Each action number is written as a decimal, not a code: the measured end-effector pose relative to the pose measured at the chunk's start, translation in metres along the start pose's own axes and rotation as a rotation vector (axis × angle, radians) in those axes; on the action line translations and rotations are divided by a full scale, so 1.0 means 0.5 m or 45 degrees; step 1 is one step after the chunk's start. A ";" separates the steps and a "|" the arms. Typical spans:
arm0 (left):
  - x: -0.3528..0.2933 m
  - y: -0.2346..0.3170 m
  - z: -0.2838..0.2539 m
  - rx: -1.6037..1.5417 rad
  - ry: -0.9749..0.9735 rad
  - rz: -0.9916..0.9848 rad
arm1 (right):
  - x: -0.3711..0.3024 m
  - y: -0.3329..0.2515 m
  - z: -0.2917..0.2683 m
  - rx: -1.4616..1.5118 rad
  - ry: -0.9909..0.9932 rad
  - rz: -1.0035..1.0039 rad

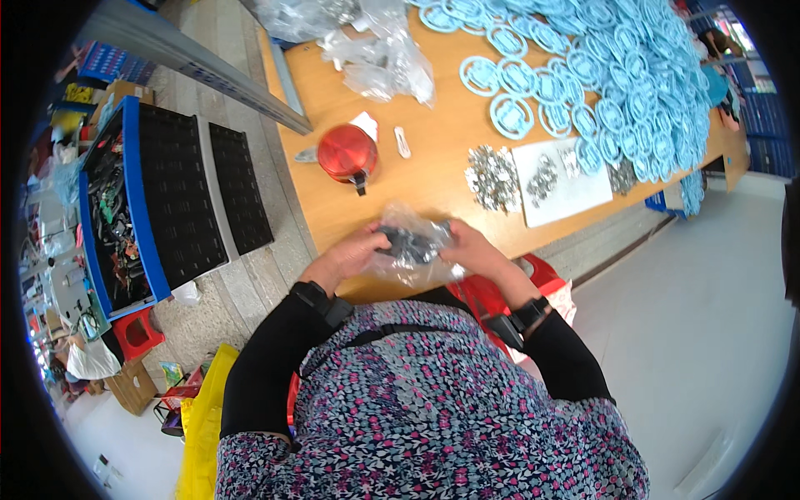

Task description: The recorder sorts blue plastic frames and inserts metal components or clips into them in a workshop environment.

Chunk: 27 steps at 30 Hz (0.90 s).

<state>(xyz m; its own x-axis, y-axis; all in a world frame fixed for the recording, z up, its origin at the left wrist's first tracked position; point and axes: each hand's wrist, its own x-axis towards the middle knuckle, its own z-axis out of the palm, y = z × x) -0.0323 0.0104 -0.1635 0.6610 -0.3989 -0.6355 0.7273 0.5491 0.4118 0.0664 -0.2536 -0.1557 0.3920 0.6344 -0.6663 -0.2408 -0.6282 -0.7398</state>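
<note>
Between my two hands, over the table's near edge, is a clear plastic bag (408,268) with dark small parts (414,244) inside; their kind cannot be made out. My left hand (360,250) grips the bag's left side, thumb bent over it. On the opposite side my right hand (468,247) holds the bag with closed fingers. Beyond my left hand stands a red round container (347,153) with a dark handle. To the right of the hands lie a heap of small shiny metal pieces (493,178) and a white board (563,179) bearing more metal pieces.
A large heap of light blue round pieces (617,75) covers the table's far right. Crumpled clear bags (379,54) lie at the back, and a small white item (402,142) nearer. A grey metal post (200,71) and black-and-blue crates (171,183) stand left. A red stool (542,271) is at my right.
</note>
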 end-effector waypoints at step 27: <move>-0.285 0.314 -0.171 0.143 0.867 0.697 | 0.161 -0.541 -0.186 0.582 0.288 -0.667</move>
<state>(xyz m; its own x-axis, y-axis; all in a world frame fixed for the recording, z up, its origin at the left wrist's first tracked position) -0.0280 0.2161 -0.0641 0.6945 0.4431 -0.5669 0.3784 0.4453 0.8115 0.2455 -0.0743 -0.0006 0.7191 0.6609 -0.2149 -0.2984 0.0143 -0.9543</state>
